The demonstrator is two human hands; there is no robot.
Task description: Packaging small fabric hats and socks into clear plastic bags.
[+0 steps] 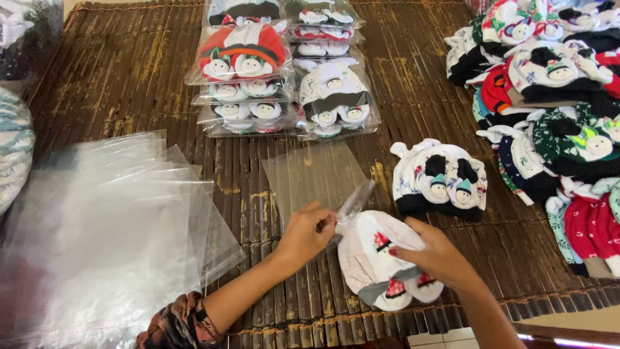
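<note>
Two hands near the bamboo mat's (413, 84) front edge, left hand (303, 234) pinching a clear bag's (352, 205) mouth, right hand (436, 257) gripping a white baby hat (378, 262), packed stacks (284, 71) toward the back edge

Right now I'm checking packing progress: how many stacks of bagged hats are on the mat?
2: the left stack and the right stack stand side by side at the mat's far edge. Their tops are cropped, so more may be hidden.

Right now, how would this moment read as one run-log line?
left hand: pinching clear bag mouth | right hand: holding white hat set | bamboo mat: bag stack, packed sets, loose hats
</note>
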